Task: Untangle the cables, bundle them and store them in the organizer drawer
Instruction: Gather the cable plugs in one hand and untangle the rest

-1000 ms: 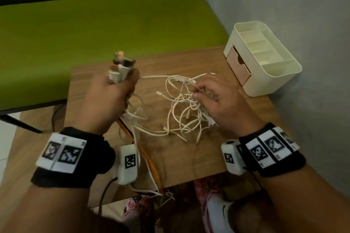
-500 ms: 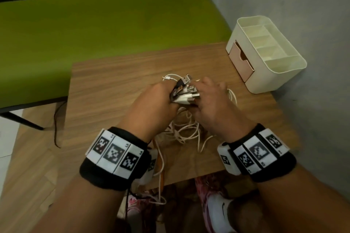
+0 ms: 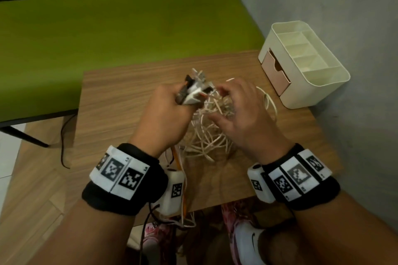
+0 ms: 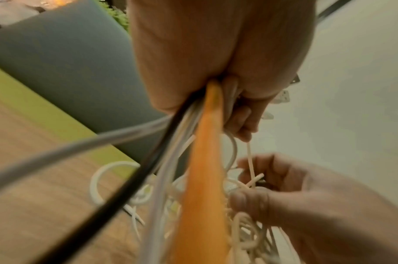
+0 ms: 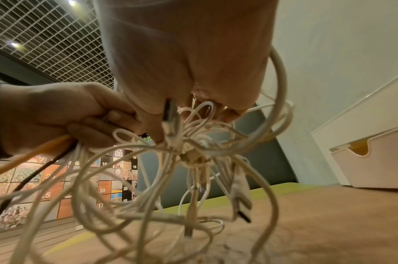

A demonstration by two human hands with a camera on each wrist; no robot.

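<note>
My left hand (image 3: 183, 101) grips a bunch of cable plug ends (image 3: 195, 90) above the wooden table (image 3: 120, 101). An orange cable (image 4: 204, 178), a black one (image 4: 130, 180) and several white ones run out of its fist (image 4: 216, 85). Just to its right, my right hand (image 3: 224, 105) has its fingers curled into the tangle of white cables (image 3: 206, 135) and pinches strands there (image 4: 252, 180). The tangle hangs lifted from both hands (image 5: 193, 157), its lower loops on the table. The cream organizer (image 3: 318, 90) stands at the table's far right, its pink drawer (image 3: 274, 73) slightly open.
A green bench (image 3: 107, 28) runs behind the table and a grey wall (image 3: 344, 6) stands close on the right behind the organizer. Cable ends trail over the table's near edge (image 3: 185, 219) towards my feet. Bare tabletop lies left of the hands.
My left hand swung right with the plug ends to meet the right hand, then drew slightly back left. My right hand left the plugs and dug into the tangle.
</note>
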